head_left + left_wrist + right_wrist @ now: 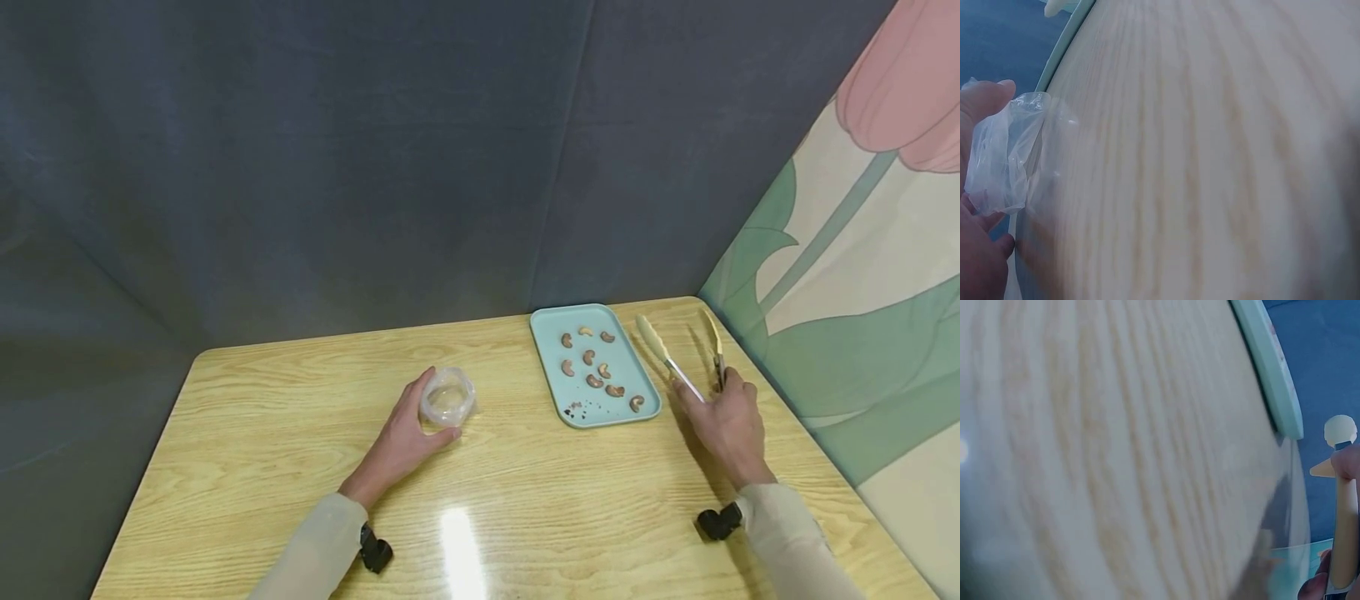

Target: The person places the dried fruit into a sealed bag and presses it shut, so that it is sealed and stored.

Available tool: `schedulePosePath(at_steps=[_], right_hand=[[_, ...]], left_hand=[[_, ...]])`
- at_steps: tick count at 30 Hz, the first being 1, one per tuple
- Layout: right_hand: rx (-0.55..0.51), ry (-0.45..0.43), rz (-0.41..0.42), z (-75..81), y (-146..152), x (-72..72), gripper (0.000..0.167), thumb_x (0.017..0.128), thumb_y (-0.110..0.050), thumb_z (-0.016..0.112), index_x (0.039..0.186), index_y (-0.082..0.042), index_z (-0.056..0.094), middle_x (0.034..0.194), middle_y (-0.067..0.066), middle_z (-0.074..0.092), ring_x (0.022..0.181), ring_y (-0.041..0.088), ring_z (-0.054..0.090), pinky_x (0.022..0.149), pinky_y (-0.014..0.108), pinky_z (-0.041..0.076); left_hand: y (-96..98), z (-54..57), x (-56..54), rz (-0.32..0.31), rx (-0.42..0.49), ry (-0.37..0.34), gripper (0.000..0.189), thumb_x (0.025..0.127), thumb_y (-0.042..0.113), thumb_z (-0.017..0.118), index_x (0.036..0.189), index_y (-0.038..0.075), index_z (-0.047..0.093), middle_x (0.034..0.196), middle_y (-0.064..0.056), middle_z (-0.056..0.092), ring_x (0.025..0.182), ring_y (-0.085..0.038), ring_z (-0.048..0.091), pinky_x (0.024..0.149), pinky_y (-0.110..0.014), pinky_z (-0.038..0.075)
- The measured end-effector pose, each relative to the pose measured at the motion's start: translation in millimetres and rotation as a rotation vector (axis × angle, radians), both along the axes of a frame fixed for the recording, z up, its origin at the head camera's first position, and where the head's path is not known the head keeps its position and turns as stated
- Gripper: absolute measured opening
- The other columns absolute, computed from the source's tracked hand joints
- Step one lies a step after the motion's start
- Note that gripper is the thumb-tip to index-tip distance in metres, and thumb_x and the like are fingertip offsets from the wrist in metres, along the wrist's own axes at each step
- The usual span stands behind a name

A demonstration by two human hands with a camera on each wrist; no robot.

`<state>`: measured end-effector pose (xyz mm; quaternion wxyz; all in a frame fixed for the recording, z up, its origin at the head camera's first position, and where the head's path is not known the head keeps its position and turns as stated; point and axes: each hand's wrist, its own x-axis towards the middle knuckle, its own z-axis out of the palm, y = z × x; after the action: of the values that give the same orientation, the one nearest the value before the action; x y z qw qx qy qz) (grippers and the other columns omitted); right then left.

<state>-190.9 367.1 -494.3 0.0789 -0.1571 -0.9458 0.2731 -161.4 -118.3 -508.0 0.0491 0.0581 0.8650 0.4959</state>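
Note:
My left hand holds a clear plastic bag on the table, thumb and fingers curled round its sides. Its round mouth faces up in the head view, and the left wrist view shows crinkled walls of the bag. At the right, my right hand grips metal tongs with cream-coloured tips, their arms spread apart. A light blue tray lies left of the tongs. Spread over it are several cashews, mostly brown-skinned. Dark crumbs gather at the tray's near left corner.
The wooden table ends at a dark curtain behind and on the left. A flower-patterned cloth borders its right edge, close to the right hand. Bare tabletop lies between bag and tray.

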Motion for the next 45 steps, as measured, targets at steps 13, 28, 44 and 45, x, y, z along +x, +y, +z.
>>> schedulePosePath(at_steps=[13, 28, 44, 45], right_hand=[[0.072, 0.081, 0.107, 29.4, -5.7, 13.7, 0.086, 0.102, -0.061, 0.06, 0.14, 0.016, 0.049, 0.123, 0.038, 0.054, 0.096, 0.056, 0.062, 0.07, 0.063, 0.05], [0.143, 0.211, 0.271, 56.5, -7.5, 23.2, 0.048, 0.095, -0.046, 0.078, 0.092, -0.001, 0.061, 0.087, 0.021, 0.065, 0.064, 0.024, 0.054, 0.053, 0.032, 0.037], [0.31, 0.22, 0.459, 77.3, -9.7, 39.8, 0.06, 0.088, -0.041, 0.083, 0.116, 0.011, 0.07, 0.105, 0.03, 0.067, 0.089, 0.04, 0.063, 0.071, 0.05, 0.05], [0.323, 0.236, 0.471, 77.8, -10.4, 39.7, 0.059, 0.087, -0.039, 0.084, 0.116, 0.01, 0.071, 0.103, 0.029, 0.067, 0.087, 0.039, 0.064, 0.071, 0.049, 0.05]], left_hand=[[2.1, -0.7, -0.6, 0.014, -0.006, 0.029, 0.104, 0.09, 0.04, 0.088, 0.171, 0.023, 0.025, 0.17, -0.006, 0.037, 0.156, -0.037, 0.04, 0.122, -0.066, 0.039], [3.1, -1.1, 0.6, 0.019, 0.007, 0.013, 0.101, 0.091, 0.046, 0.085, 0.17, 0.028, 0.026, 0.169, -0.006, 0.039, 0.153, -0.036, 0.044, 0.12, -0.063, 0.042], [5.0, 2.8, 2.1, 0.012, -0.011, 0.027, 0.101, 0.091, 0.046, 0.085, 0.17, 0.024, 0.026, 0.169, -0.007, 0.039, 0.154, -0.037, 0.043, 0.12, -0.065, 0.042], [5.0, 2.8, 2.1, 0.01, -0.011, 0.029, 0.101, 0.091, 0.046, 0.085, 0.17, 0.024, 0.026, 0.169, -0.008, 0.039, 0.154, -0.037, 0.043, 0.12, -0.065, 0.042]])
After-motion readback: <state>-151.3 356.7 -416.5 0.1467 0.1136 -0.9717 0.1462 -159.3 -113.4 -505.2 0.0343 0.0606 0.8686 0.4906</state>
